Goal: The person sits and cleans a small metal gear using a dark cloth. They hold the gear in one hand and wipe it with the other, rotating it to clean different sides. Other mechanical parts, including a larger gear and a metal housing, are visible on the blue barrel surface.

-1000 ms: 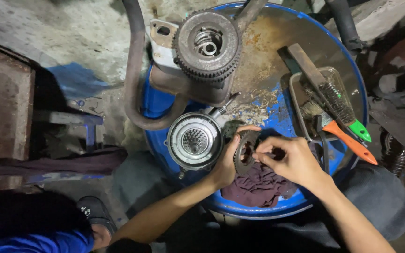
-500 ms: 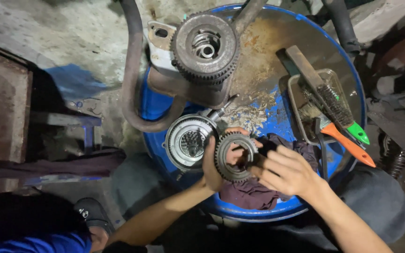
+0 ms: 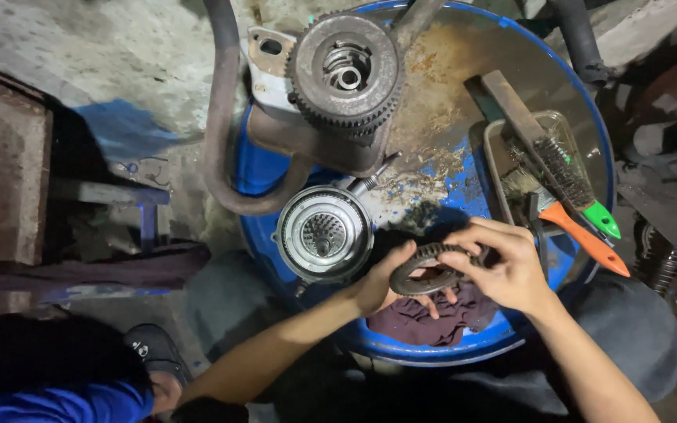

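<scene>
A blue drum (image 3: pixel 464 356) serves as the bench, its top edge cut off by the frame and its near rim partly hidden by a dark maroon rag (image 3: pixel 425 325). Above the rag, the left hand (image 3: pixel 381 286) and right hand (image 3: pixel 511 270) both grip a toothed ring gear (image 3: pixel 425 270), fingers curled around its rim; the ring is tilted, its far teeth hard to make out in shadow.

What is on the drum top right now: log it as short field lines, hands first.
left hand: grips the toothed ring from the left
right hand: holds the ring's right side
under ring: dark red rag
left of ring: round silver hub
far side: large rusty gear assembly
right: tray with wire brush and orange-handled brush
surface: blue drum
</scene>
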